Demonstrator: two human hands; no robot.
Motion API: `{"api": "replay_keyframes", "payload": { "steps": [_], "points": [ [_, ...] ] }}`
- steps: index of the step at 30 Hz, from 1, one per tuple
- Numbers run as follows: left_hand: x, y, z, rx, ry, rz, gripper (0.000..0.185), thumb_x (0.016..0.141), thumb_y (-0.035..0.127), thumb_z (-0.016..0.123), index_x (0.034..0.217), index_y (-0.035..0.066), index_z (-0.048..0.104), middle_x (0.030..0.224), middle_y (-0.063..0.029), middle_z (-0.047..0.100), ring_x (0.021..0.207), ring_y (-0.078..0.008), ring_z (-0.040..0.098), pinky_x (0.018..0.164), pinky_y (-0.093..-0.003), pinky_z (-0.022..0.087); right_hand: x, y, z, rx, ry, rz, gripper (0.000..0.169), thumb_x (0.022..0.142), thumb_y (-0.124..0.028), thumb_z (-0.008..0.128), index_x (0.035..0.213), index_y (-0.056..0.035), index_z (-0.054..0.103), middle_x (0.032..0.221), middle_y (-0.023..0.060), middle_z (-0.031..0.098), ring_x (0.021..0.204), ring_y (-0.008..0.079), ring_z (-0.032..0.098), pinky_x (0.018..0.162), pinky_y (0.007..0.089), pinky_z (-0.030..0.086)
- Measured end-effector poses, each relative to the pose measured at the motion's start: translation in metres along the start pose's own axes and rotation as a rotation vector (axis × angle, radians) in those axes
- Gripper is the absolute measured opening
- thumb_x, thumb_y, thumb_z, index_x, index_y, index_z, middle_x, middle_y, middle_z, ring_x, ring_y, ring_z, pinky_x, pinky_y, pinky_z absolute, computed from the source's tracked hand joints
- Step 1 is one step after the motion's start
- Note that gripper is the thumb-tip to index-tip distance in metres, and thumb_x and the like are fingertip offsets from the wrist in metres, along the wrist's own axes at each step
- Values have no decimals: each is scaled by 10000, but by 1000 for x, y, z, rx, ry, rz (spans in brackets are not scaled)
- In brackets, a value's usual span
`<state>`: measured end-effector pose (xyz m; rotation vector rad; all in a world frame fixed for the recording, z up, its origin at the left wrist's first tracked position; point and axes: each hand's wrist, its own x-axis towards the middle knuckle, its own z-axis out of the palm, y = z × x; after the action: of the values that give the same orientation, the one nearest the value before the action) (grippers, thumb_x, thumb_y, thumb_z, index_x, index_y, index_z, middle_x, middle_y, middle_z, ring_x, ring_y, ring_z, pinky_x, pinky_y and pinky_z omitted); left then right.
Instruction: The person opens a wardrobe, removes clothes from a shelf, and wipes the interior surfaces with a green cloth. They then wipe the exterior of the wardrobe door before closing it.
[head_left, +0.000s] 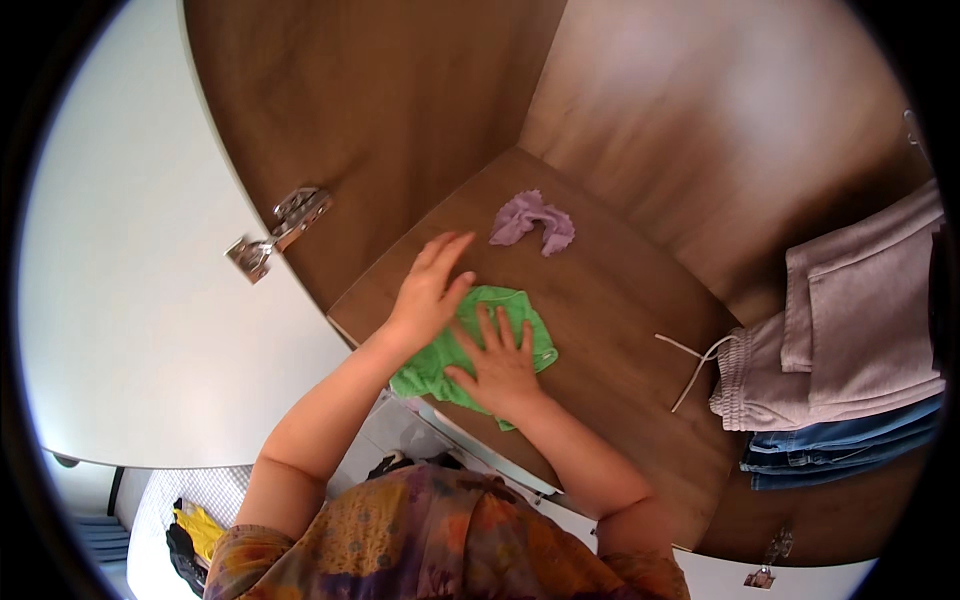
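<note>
A green cloth (442, 358) lies spread on the brown wooden shelf of a cabinet, its near part at the shelf's front edge. My right hand (504, 369) rests flat on it with the fingers spread. My left hand (439, 281) is at the cloth's upper left edge, fingers extended and thumb apart, holding nothing; whether it touches the cloth is unclear. Farther back on the shelf lies a crumpled mauve cloth (531, 222) with a scalloped edge.
Folded pinkish drawstring trousers (780, 375) lie over folded blue jeans (840, 442) at the right. A white door (157, 300) with a metal hinge (289, 225) stands open at the left. Clothes, one yellow (198, 531), lie on a checked bed cover at the lower left.
</note>
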<state>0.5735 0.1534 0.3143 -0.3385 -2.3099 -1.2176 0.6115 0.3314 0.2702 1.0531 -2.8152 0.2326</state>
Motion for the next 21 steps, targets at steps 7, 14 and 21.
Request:
{"api": "replay_keyframes", "payload": {
  "steps": [7, 14, 21],
  "points": [
    [113, -23, 112, 619, -463, 176, 621, 969, 443, 524, 1532, 313, 296, 1633, -102, 139, 1498, -344, 132, 1177, -576, 134, -10, 43, -20, 48, -194, -171, 589, 955, -516, 486, 1499, -323, 367, 1602, 34, 266, 1459, 387, 223, 1138, 674, 104],
    [77, -67, 89, 529, -632, 88, 568, 1017, 441, 412, 1504, 159, 342, 1598, -148, 231, 1475, -354, 201, 1198, -473, 162, 1, 207, -38, 41, -205, 457, 660, 957, -557, 461, 1538, -298, 284, 1642, 55, 134, 1495, 386, 102, 1161, 638, 20],
    [-47, -33, -27, 479, -321, -37, 397, 855, 306, 694, 1081, 10, 558, 1262, -186, 564, 1234, -409, 493, 1054, -511, 370, 185, 263, 5, 63, -138, 557, 756, 936, -701, 320, 1568, -312, 178, 1650, 32, 86, 1506, 351, 70, 1149, 670, -1]
  ]
}}
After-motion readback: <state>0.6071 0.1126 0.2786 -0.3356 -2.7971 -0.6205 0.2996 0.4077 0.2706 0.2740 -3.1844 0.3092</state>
